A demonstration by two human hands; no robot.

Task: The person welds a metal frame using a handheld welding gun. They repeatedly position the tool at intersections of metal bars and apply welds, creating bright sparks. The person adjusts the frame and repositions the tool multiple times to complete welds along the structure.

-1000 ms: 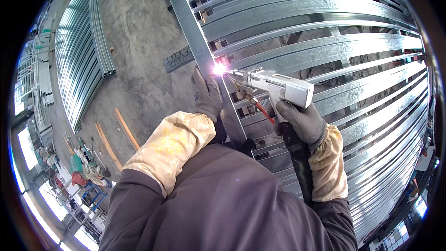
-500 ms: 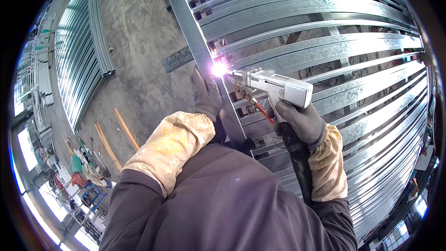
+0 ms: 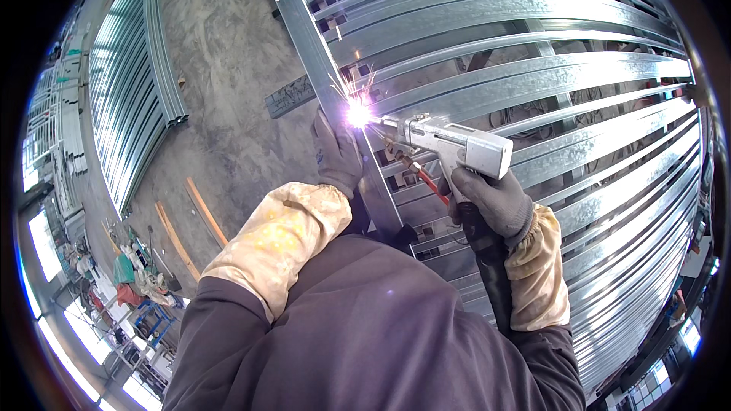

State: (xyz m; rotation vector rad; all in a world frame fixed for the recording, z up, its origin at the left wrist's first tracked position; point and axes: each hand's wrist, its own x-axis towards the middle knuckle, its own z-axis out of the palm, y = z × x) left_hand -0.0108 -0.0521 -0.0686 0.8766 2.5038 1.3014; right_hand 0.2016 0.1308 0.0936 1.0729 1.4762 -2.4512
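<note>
In my gloved right hand (image 3: 495,202) is a silver pistol-shaped welding gun (image 3: 461,141), its fingers wrapped round the handle. The gun's nozzle points left at a bright white-violet glow on the steel end rail (image 3: 301,19), where sparks fly upward. That glare hides the joint and the nozzle's very tip. Just below the glow, my gloved left hand (image 3: 336,156) holds the rail's outer edge, its fingers pointing away from me and partly hidden. A red hose (image 3: 432,185) with brass fittings runs beneath the gun, and a thick black cable sleeve (image 3: 489,274) hangs from its handle.
Long galvanized steel bars (image 3: 525,80) stretch right from the end rail, with gaps between them. A short metal piece (image 3: 291,97) lies left of the rail. Farther left are stacked steel profiles (image 3: 126,84), wooden strips (image 3: 177,240) and a cluttered blue cart (image 3: 156,323).
Sparks now spray higher above the glow. Both hands and the welding gun hold almost the same place.
</note>
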